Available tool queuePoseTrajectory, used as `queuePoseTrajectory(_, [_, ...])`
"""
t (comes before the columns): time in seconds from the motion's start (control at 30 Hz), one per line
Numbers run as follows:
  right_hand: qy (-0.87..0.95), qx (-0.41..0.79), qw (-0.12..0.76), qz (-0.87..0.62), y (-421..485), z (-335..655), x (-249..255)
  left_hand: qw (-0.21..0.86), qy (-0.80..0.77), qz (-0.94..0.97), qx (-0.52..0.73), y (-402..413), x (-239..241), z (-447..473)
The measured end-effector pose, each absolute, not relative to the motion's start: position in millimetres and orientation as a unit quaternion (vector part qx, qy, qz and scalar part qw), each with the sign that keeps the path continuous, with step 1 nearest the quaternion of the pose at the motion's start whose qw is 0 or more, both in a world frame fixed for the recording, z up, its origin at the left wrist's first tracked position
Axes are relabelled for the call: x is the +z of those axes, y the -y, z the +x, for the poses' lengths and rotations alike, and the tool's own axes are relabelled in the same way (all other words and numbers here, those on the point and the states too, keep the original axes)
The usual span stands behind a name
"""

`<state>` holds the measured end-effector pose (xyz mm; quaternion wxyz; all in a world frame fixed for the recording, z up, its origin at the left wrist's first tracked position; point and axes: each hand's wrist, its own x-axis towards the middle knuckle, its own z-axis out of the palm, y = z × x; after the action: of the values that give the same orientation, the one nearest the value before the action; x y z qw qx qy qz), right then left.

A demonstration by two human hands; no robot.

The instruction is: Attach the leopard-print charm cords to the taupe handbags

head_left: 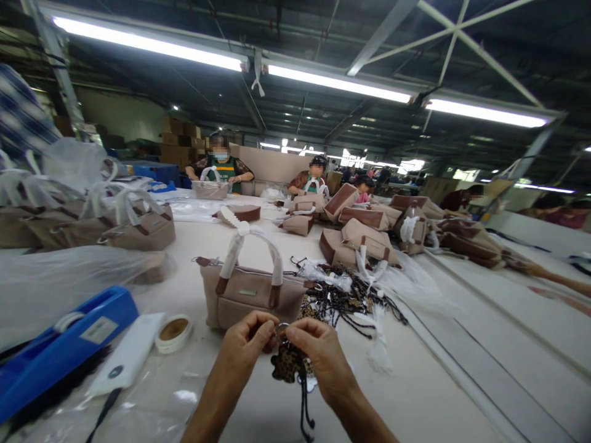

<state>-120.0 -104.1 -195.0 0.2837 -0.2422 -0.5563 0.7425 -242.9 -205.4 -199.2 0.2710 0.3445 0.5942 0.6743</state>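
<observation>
Between my two hands is a leopard-print bag charm (285,363) with a metal ring at its top and black cords hanging down. My left hand (249,344) pinches the ring from one side. From the other side my right hand (321,351) pinches the ring, with the charm dangling just below the fingers. Right behind my hands a taupe handbag (252,295) stands upright, its handles wrapped in white. Beside that bag lies a heap of similar charms (344,295) with tangled black cords.
At left are a blue tape dispenser (87,338), a white power bank (127,354) and a tape roll (174,333). Wrapped handbags (138,224) line the left side; more bags (360,237) are piled at right. Co-workers sit across the table, one person (221,166) handling a bag.
</observation>
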Motion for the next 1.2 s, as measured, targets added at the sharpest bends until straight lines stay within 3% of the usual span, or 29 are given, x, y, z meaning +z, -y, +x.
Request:
queuePoseTrajectory(0.23, [0.573,0.746,0.262,-0.216,110,-117,-191,0.285,-0.604,0.3,0.681,203,-191,-235])
queuePoseTrajectory(0.57, [0.568,0.73,0.3,-0.234,116,-118,-201,0.314,-0.567,0.242,0.722,199,-206,-229])
queuePoseTrajectory(0.97, [0.563,0.742,0.263,-0.252,113,-116,-190,0.23,-0.588,0.409,0.658,208,-200,-231])
queuePoseTrajectory(1.2, [0.536,0.768,0.261,-0.234,111,-119,-197,0.264,-0.587,0.42,0.64,206,-205,-239])
